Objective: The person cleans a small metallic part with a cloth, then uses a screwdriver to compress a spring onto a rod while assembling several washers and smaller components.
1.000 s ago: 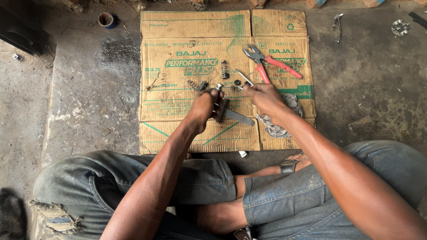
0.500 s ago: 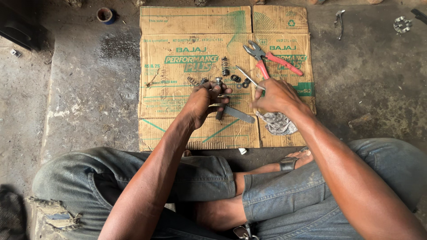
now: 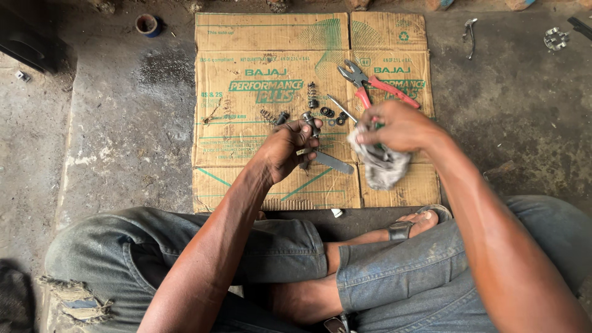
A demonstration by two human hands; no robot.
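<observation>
Cardboard: I saw a flattened brown carton (image 3: 246,154) spread on the concrete floor (image 3: 123,123), filling the 12 o'clock half of my view; it carried green printed lettering, thin green diagonal lines near its lower edge and a small green recycling mark at its upper right flap
Left hand: my left hand (image 3: 290,145) was clenched around a small metal part (image 3: 308,120) at the carton's centre; a flat grey metal piece (image 3: 330,161) stuck out from under the fingers toward 4 o'clock
Right hand: my right hand (image 3: 394,126) was gripping a grey rag (image 3: 382,165) that hung bunched below it, just to the 3 o'clock side of the left hand
Small parts: springs, dark rings and washers (image 3: 327,113) lay in a loose row on the carton just at 12 o'clock from the left hand
Pliers: red-handled pliers (image 3: 370,83) lay at 1 o'clock, partly covered by my right hand
Round tin: a small blue-rimmed tin (image 3: 147,24) stood at 10 o'clock, off the carton
Far right: a metal tool (image 3: 470,34) and a toothed metal piece (image 3: 555,38) lay at 2 o'clock on the floor
Hard to tell: I could not make out what the gripped part was; the rag hid whatever lay behind it; objects along the top edge were cut off
</observation>
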